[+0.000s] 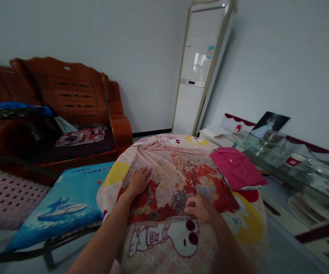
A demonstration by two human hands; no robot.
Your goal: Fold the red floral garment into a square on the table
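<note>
A patterned garment (164,179) in pale pink, rust red and tan lies spread over a round table. My left hand (139,181) rests flat on its left part, fingers stretched out. Near the garment's front edge, my right hand (200,207) is closed, its fingers curled and pinched on the cloth. A crease runs through the fabric just above that hand. To the right of the garment sits a folded magenta shirt (235,165), on top of some white cloth.
A pink tablecloth (153,251) with cartoon figures covers the table. At left are a chair with a blue printed cushion (73,194) and a wooden sofa (75,95). A glass-topped cabinet (267,160) with clutter stands right; an air conditioner (195,68) stands behind.
</note>
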